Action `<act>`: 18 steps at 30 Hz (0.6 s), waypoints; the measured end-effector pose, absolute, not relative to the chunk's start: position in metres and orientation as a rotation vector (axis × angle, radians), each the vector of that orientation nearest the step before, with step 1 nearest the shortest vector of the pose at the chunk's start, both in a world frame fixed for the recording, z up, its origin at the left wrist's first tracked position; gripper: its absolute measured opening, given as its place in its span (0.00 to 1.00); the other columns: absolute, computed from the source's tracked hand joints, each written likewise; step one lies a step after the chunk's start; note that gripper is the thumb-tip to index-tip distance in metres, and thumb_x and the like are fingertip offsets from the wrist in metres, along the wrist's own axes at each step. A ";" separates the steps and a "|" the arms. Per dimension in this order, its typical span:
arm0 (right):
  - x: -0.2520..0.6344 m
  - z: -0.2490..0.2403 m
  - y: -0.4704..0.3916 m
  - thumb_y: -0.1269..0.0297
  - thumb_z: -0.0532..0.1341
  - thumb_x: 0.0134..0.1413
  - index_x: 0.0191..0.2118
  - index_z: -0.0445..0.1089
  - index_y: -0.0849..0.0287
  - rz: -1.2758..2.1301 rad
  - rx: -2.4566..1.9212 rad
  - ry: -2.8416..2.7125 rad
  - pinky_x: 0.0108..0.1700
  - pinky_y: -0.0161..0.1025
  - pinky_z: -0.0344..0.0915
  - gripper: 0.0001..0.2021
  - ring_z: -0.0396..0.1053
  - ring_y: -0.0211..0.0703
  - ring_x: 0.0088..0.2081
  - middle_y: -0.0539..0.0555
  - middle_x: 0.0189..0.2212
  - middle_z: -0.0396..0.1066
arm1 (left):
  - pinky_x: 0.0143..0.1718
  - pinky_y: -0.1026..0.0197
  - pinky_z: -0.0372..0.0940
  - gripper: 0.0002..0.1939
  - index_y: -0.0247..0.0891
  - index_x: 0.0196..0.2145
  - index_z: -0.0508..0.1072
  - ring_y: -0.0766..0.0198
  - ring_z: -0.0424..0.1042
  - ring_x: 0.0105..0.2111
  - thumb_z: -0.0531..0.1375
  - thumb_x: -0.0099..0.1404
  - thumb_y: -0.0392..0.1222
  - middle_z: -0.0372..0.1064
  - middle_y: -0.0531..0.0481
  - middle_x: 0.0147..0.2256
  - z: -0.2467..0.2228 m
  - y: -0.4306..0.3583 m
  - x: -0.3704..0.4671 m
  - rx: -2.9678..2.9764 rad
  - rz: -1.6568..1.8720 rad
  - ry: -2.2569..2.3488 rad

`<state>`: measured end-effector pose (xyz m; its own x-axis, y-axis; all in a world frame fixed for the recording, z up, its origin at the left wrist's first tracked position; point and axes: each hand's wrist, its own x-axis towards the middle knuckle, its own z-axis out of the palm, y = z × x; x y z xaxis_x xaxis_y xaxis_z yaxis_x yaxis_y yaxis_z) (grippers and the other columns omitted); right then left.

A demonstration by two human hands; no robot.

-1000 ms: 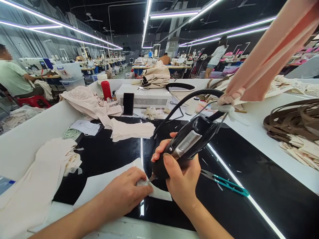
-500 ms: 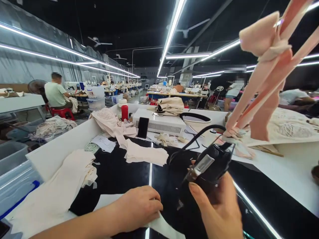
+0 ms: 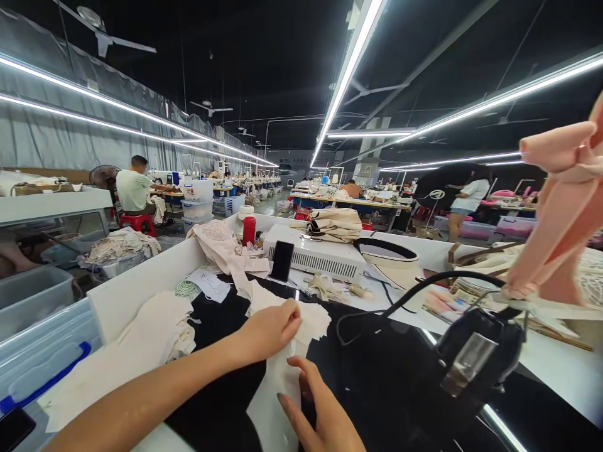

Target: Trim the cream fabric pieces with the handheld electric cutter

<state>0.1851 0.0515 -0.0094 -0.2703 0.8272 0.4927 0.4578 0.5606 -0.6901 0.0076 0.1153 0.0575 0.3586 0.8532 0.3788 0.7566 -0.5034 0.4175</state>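
My left hand (image 3: 272,329) is closed with its fingers curled round the upper end of a white fabric piece (image 3: 274,395), over a cream stack of cut fabric (image 3: 316,318). The fabric piece hangs down toward me above the black tabletop (image 3: 217,389). My right hand (image 3: 327,408) is beside its right edge, thumb and fingers apart; whether the fingertips touch the cloth I cannot tell. To the right is a black corded hand tool (image 3: 475,358) with a metal plate, clear of both hands. Pink fabric strips (image 3: 556,220) hang above it.
More cream fabric pieces (image 3: 136,339) lie at the left. Behind are a phone (image 3: 282,260), a white vented box (image 3: 313,251), a red thread spool (image 3: 249,230) and a paper slip (image 3: 211,284). A black cable (image 3: 424,282) arcs to the tool. Co-workers sit and stand farther off.
My right hand has let go of the black hand tool and moved left to the fabric. My left hand has moved up and away, lifting the white fabric piece. The view has shifted.
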 end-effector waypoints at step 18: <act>0.186 0.007 0.231 0.56 0.63 0.68 0.52 0.73 0.60 0.369 -1.338 -1.759 0.49 0.50 0.75 0.14 0.76 0.47 0.45 0.56 0.48 0.76 | 0.48 0.49 0.74 0.13 0.35 0.51 0.74 0.57 0.76 0.44 0.62 0.76 0.47 0.74 0.45 0.47 0.039 0.193 -0.049 2.018 0.891 1.855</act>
